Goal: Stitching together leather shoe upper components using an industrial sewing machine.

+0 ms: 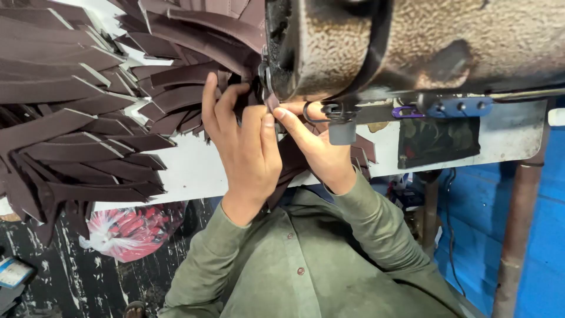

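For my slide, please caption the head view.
Both hands, left and right, guide a dark brown strip under the sewing machine.

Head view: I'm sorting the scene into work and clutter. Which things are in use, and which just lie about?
In use: left hand, right hand, brown strip, sewing machine.
Lying about: piled brown strips, plastic bag, blue clamp.

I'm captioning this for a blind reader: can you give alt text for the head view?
Both hands, left hand and right hand, press a dark brown leather strip under a worn sewing machine. Cut brown strips are piled on the white table.
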